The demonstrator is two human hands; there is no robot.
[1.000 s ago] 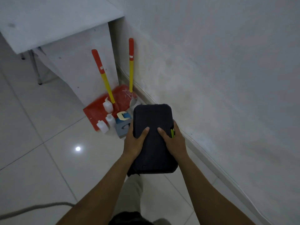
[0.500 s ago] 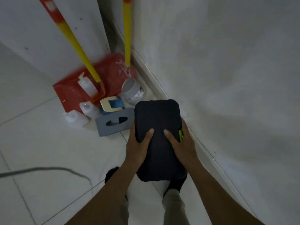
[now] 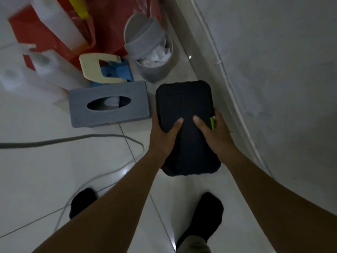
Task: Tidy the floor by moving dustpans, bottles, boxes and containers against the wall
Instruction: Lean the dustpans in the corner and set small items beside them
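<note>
Together the left hand (image 3: 162, 138) and right hand (image 3: 218, 137) grip a black zip case (image 3: 184, 99) by its long edges, thumbs pressed on top, the other fingers curled underneath out of sight. The case is held low between the grey tissue box (image 3: 109, 105) and the wall (image 3: 273, 70), near a grey bin (image 3: 155, 72).

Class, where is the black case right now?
In the head view, centre frame: the left hand and right hand hold the black case just right of the grey tissue box, beside the wall.
</note>
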